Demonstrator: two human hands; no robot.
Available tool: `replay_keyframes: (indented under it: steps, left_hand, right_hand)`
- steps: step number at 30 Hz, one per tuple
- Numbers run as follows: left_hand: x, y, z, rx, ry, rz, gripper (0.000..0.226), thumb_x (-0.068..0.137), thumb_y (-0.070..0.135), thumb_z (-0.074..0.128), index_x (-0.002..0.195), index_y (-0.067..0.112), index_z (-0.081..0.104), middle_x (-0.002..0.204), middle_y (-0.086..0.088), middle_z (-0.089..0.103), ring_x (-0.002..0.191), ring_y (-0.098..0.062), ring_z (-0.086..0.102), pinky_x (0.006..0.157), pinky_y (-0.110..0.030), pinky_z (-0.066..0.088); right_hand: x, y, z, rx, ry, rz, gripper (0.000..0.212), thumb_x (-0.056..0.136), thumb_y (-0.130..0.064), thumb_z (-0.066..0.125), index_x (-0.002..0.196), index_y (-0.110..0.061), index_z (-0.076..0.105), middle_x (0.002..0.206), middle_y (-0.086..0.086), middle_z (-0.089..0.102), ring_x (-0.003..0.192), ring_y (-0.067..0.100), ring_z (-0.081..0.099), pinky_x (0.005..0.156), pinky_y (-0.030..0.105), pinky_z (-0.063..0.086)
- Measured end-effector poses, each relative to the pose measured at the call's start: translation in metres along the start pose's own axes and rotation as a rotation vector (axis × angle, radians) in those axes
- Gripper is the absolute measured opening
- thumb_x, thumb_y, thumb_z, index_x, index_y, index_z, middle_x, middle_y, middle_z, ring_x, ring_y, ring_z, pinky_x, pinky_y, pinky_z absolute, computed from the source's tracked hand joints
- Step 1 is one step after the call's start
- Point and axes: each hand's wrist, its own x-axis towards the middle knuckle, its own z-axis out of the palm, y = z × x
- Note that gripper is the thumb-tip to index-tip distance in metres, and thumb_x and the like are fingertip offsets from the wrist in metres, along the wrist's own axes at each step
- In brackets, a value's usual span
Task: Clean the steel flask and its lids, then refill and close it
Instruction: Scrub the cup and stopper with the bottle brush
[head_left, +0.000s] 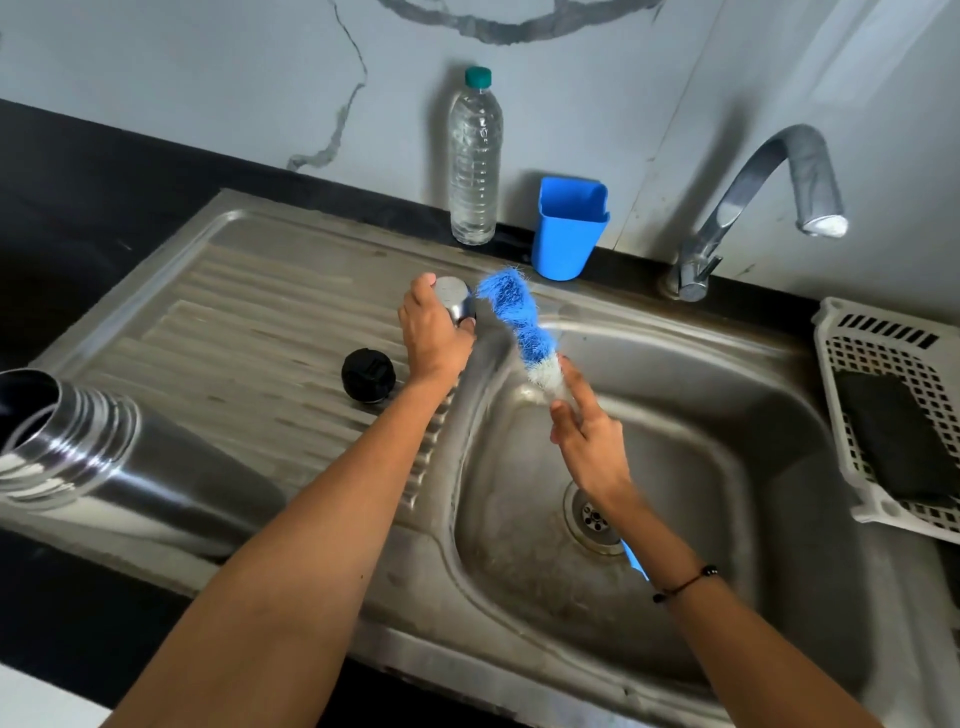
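Observation:
The open steel flask stands on the ribbed drainboard at the left, its mouth towards me. A black inner lid lies on the drainboard beside my left wrist. My left hand grips the steel cap lid from the left, above the edge between drainboard and basin. My right hand holds the blue and white bottle brush by its handle over the basin. The bristle head points up and left and nearly touches the cap. The handle's blue end shows below my right wrist.
A clear water bottle with a green cap and a blue plastic cup stand behind the sink. The tap arches over the basin at the right, with no water running. A white basket with a dark sponge sits at the far right.

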Motion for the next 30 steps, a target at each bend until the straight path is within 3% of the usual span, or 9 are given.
replay_keyframes:
  steps: [5, 12, 16, 19, 23, 27, 30]
  left_hand:
    - [-0.002, 0.000, -0.002, 0.037, -0.042, -0.045, 0.072, 0.077, 0.007, 0.074, 0.136, 0.001, 0.033, 0.135, -0.020, 0.042, 0.126, -0.033, 0.040, 0.102, -0.036, 0.036]
    - [-0.023, 0.014, -0.019, -0.013, -0.057, -0.030, 0.091, 0.079, 0.012, 0.074, 0.147, 0.000, 0.015, 0.149, -0.021, 0.026, 0.139, -0.034, 0.023, 0.115, -0.037, 0.020]
    - [-0.053, 0.018, -0.038, -0.047, 0.073, 0.100, 0.083, 0.076, 0.006, 0.072, 0.144, -0.001, 0.025, 0.145, -0.025, 0.031, 0.137, -0.037, 0.027, 0.114, -0.042, 0.023]
    - [-0.060, 0.007, -0.052, 0.081, 0.167, 0.176, 0.074, 0.074, 0.004, 0.072, 0.138, -0.003, 0.036, 0.139, -0.028, 0.038, 0.132, -0.042, 0.034, 0.111, -0.047, 0.027]
    - [-0.060, -0.012, -0.068, 0.340, 0.097, 0.012, 0.071, 0.078, 0.015, 0.070, 0.140, 0.010, 0.036, 0.141, -0.024, 0.035, 0.133, -0.039, 0.030, 0.110, -0.044, 0.026]
    - [-0.066, -0.020, -0.074, 0.443, -0.065, -0.165, 0.068, 0.084, 0.026, 0.068, 0.141, 0.019, 0.032, 0.141, -0.023, 0.031, 0.128, -0.038, 0.029, 0.102, -0.045, 0.030]
    - [-0.063, -0.026, -0.074, 0.473, -0.107, -0.167, 0.059, 0.087, 0.026, 0.065, 0.138, 0.020, 0.037, 0.136, -0.024, 0.036, 0.124, -0.038, 0.033, 0.099, -0.044, 0.033]
  right_hand:
    - [0.000, -0.003, -0.002, 0.010, 0.015, 0.017, 0.045, 0.101, -0.031, 0.041, 0.137, -0.051, 0.024, 0.073, 0.020, 0.062, 0.072, 0.031, 0.063, 0.069, 0.032, 0.049]
    - [-0.002, -0.010, -0.002, 0.006, 0.001, -0.010, 0.046, 0.100, -0.031, 0.041, 0.137, -0.051, 0.024, 0.069, 0.012, 0.061, 0.069, 0.029, 0.063, 0.067, 0.032, 0.049]
    - [-0.006, -0.016, -0.003, 0.005, -0.007, -0.028, 0.048, 0.100, -0.026, 0.042, 0.141, -0.046, 0.026, 0.071, 0.014, 0.061, 0.069, 0.027, 0.062, 0.058, 0.012, 0.041]
    - [-0.011, -0.022, -0.002, 0.003, -0.015, -0.071, 0.048, 0.100, -0.025, 0.043, 0.142, -0.043, 0.027, 0.072, 0.016, 0.062, 0.069, 0.027, 0.061, 0.057, 0.009, 0.039]
    - [-0.024, -0.027, -0.001, 0.014, -0.052, -0.112, 0.045, 0.100, -0.033, 0.042, 0.139, -0.046, 0.025, 0.072, 0.015, 0.061, 0.067, 0.027, 0.061, 0.061, 0.023, 0.045]
    - [-0.035, -0.023, 0.001, -0.012, -0.073, -0.136, 0.054, 0.091, -0.056, 0.033, 0.143, -0.043, 0.027, 0.069, 0.020, 0.061, 0.063, 0.030, 0.063, 0.055, 0.014, 0.046]
    - [-0.039, -0.020, -0.001, -0.024, -0.096, -0.112, 0.048, 0.094, -0.050, 0.036, 0.140, -0.045, 0.025, 0.070, 0.023, 0.062, 0.065, 0.034, 0.063, 0.058, 0.019, 0.048]
